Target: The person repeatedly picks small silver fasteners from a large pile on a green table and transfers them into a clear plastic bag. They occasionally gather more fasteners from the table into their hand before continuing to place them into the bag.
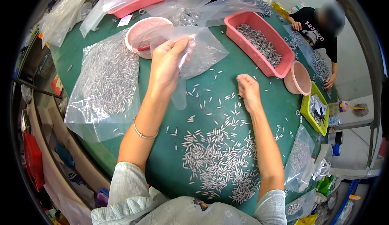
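My left hand [169,61] is raised over the table, its fingers closed on the edge of a clear plastic bag [206,58]. Small grey pieces show dimly through the bag's far side. To the right, my right hand [248,90] is closed just above the green tabletop; whatever its fingers hold, if anything, is hidden. Loose small silver spindle-shaped metal pieces [219,152] lie in a wide heap between my forearms, and a few are scattered near my right hand. A large clear bag of similar pieces [108,77] lies flat at the left.
A round pink basket [130,38] stands behind my left hand. At the far right, a long pink basket [283,69] holds metal rings, beside a small pink bowl [298,78] and a yellow-green tray [307,110]. Across the table, a person in a black shirt [312,32] handles rings.
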A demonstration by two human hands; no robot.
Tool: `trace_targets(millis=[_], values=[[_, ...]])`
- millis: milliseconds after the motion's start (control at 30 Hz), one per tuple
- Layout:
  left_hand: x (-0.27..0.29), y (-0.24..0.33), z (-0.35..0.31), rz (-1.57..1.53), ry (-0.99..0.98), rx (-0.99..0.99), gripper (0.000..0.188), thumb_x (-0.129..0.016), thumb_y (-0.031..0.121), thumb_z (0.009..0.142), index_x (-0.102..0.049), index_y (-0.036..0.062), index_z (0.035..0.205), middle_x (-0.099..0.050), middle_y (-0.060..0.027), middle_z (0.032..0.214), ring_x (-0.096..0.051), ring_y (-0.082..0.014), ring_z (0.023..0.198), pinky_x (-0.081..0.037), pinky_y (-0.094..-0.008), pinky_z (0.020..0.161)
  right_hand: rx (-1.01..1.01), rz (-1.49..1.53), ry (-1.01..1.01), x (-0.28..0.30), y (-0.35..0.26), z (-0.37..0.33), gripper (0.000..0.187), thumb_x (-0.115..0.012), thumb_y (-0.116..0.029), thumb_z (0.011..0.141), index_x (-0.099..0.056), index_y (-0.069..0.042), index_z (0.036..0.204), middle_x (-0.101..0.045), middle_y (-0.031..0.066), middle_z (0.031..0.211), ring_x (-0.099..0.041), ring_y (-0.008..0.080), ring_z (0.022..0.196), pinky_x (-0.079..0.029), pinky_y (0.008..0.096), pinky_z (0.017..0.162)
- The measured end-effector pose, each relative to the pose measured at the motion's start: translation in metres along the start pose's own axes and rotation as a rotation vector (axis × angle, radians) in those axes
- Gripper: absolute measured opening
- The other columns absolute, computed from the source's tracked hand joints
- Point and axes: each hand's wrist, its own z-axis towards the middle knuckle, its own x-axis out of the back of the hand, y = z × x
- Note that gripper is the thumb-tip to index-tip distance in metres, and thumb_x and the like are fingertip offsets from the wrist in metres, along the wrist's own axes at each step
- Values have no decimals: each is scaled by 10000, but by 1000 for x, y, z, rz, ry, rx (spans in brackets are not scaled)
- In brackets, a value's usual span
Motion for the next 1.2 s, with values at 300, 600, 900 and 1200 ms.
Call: trace_targets(millis=[300,600,900,1200], values=[[2,-1,2,6,-27,22,243,-579,156,946,-660,-21,1091,-681,-37,930,-610,-72,804,-472,-215,669,0,-285,-232,-59,-9,-24,181,-689,-139,860,-644,-2,969,-490,-38,587,-461,82,525,-371,250,479],[-1,0,1,-29,-29,0,238,-601,154,936,-672,-27,1073,-679,-34,891,-589,-78,767,-451,-228,671,425,-967,-248,-83,19,-28,191,-706,-172,838,-607,-27,914,-486,21,563,-487,144,521,-398,311,487],[-3,0,-4,-4,-243,39,295,-558,159,960,-632,-63,1139,-683,-122,1048,-647,-165,943,-519,-274,809,-273,978,-458,-84,-12,-69,106,-549,-135,893,-565,-86,985,-520,41,835,-466,133,692,-334,219,446],[-10,19,-14,351,-401,68,328,-547,129,960,-600,-92,1196,-642,-197,1184,-639,-229,1067,-521,-311,905,-307,889,-425,-169,-28,-106,276,-407,-263,1019,-566,-38,1002,-512,29,806,-453,115,621,-322,233,474]])
